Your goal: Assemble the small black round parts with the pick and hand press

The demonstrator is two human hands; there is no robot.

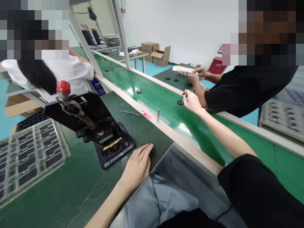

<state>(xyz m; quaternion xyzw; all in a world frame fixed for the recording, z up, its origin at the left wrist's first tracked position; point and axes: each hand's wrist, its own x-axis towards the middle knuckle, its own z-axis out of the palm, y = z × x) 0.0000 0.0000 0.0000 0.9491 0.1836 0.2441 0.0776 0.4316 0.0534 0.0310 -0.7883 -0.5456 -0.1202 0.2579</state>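
My left hand (137,162) rests on the green tabletop with its fingers bent round a small black round part (152,151), which they mostly cover. Beside it stands a black hand press (114,139) with a red-tipped lever (63,88) and a yellow strip across its base. My right hand (193,103) reaches over the green conveyor belt (161,101), fingers closed on thin metal tweezers (186,100). Something small and dark shows at its fingertips, too unclear to name. Just left of that hand, a black ring-shaped part (180,102) lies on the belt.
Another pair of tweezers (129,112), a pink label (145,115) and a small upright metal piece (158,115) lie near the belt's rail. A clear tray (33,152) stands left. A co-worker in black (251,85) works opposite; a person in white (68,74) sits left.
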